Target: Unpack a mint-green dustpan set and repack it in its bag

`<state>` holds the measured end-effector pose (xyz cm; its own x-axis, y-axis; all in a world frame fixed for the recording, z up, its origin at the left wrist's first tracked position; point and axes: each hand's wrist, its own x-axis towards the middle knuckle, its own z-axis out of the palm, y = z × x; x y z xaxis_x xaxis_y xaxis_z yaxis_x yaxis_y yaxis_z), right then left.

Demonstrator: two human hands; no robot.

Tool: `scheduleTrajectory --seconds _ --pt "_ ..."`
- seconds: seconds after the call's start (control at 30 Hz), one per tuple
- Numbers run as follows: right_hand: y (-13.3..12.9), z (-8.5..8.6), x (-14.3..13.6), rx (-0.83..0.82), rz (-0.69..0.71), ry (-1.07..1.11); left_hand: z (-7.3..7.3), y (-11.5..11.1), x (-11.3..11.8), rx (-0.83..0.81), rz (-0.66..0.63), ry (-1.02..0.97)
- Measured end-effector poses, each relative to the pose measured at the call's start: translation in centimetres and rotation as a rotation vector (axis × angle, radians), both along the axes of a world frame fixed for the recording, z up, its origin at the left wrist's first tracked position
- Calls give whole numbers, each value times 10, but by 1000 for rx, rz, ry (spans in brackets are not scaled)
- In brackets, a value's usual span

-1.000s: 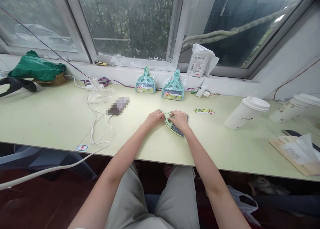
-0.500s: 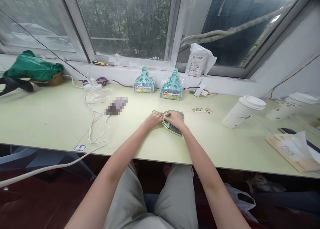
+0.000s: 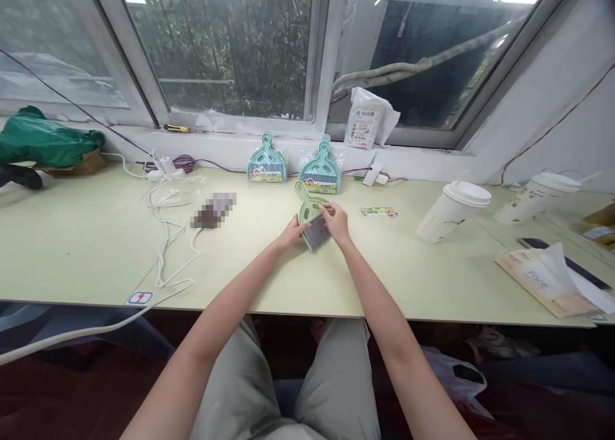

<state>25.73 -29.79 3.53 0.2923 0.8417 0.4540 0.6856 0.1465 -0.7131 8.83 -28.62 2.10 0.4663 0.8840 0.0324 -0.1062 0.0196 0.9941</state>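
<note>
Green brush-and-dustpan set (image 3: 311,217), handle up-left

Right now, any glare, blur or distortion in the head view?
Head view: ceiling-light streaks reflect in the grey-framed window glass; wide-angle stretch tilts the white lidded paper cup; pixel mosaic hides the object on the pale green table; brush bristles look slightly soft.

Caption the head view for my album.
Two bare hands hold a green plastic dustpan-and-brush set above a pale-green table.

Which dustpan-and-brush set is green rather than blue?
The green set, held between the left hand and right hand; the others, light blue, lean by the window wall.
</note>
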Motion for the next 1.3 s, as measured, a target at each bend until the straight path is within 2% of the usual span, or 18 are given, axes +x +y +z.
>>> scheduleTrajectory --seconds 0.03,0.1,0.13,0.17,0.2,0.27,0.33,0.4,0.53,0.63,0.73,0.83,0.9,0.97,1.03,1.1,1.2,1.3 --pt "1 -3 12 -9 -74 -45 0 3 -4 -26 61 -18" --pt "3 -11 41 -53 -335 -180 0 11 -14 -65 174 -36" --pt "4 -16 56 -125 -432 -239 1 16 -21 -80 222 -41" --pt "4 -20 69 -229 -459 -272 2 21 -26 -87 269 -49" --pt "4 -24 80 -317 -445 -290 3 26 -32 -88 312 -63" --pt "6 -28 88 -410 -319 -324 4 35 -40 -72 389 -96" --pt "7 -27 82 -390 -162 -380 3 41 -45 -59 445 -111" --pt "7 -24 67 -331 -82 -439 2 45 -48 -54 491 -96" --pt "3 -24 42 -237 -24 -489 -1 48 -52 -53 552 -70" --pt "-2 -28 43 -225 50 -495 -3 48 -54 -63 545 -79" --pt "-5 -29 49 -192 -32 -467 -5 50 -56 -77 538 -87" --pt "-4 -27 43 -141 -129 -383 -7 53 -57 -97 560 -85" --pt "-1 -29 33 -177 -58 -343 -8 55 -59 -103 571 -95" --pt "3 -32 24 -259 83 -342 -8 57 -61 -106 581 -110" --pt "6 -36 22 -317 149 -346 -8 59 -64 -112 605 -120" --pt "6 -37 29 -306 95 -349 -9 61 -68 -116 638 -128" --pt "0 -33 41 -208 -81 -368 -8 63 -72 -137 668 -128" --pt "-6 -27 36 -224 -214 -372 -7 62 -73 -139 652 -120"
